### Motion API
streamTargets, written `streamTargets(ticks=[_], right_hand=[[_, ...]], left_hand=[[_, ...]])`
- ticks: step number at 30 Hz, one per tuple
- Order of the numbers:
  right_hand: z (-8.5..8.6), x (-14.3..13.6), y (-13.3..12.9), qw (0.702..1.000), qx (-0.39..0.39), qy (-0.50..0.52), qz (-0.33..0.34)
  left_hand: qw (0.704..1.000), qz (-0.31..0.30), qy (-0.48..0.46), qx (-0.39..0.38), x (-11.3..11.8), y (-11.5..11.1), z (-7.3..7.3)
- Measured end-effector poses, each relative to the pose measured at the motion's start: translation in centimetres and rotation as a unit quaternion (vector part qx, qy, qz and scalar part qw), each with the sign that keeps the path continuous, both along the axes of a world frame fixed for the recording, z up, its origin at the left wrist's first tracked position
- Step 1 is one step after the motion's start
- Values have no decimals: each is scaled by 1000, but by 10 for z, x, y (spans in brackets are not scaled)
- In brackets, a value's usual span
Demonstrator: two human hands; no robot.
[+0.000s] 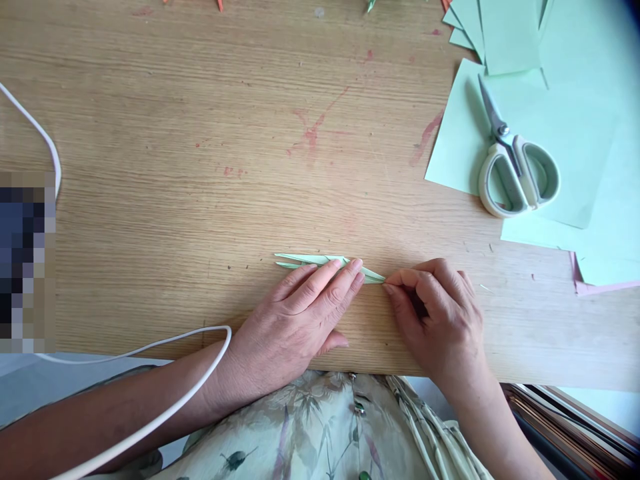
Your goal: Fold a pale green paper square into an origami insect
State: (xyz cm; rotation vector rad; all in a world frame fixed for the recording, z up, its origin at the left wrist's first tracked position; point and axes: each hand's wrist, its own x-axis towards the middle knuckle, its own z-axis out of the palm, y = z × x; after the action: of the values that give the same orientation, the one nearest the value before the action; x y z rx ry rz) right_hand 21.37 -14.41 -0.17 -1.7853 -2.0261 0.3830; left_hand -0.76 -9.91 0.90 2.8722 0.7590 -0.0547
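A slim piece of folded light green paper [310, 259] lies on the wooden table near its front edge. Its left end splits into two thin points, and the right end narrows to a single tip. Across its middle, my left hand [305, 310] rests with fingers stretched out flat, pressing it to the table and hiding part of it. The thumb and index finger of my right hand [443, 313] pinch the right tip.
White-handled scissors [520, 173] lie on green paper sheets [457, 133] at the right. A pink sheet [583, 288] peeks out below them. A white cable [150, 343] loops over my left forearm. Small orange and green pieces show at the table's far edge.
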Motion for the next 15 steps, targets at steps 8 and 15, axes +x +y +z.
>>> streamTargets(ticks=[8, 15], right_hand=[[14, -13, 10, 993, -65, -101, -16], [17, 5, 7, 983, -91, -75, -139]], left_hand=[[999, -11, 25, 25, 0, 1, 1], [999, -2, 30, 21, 0, 1, 3]])
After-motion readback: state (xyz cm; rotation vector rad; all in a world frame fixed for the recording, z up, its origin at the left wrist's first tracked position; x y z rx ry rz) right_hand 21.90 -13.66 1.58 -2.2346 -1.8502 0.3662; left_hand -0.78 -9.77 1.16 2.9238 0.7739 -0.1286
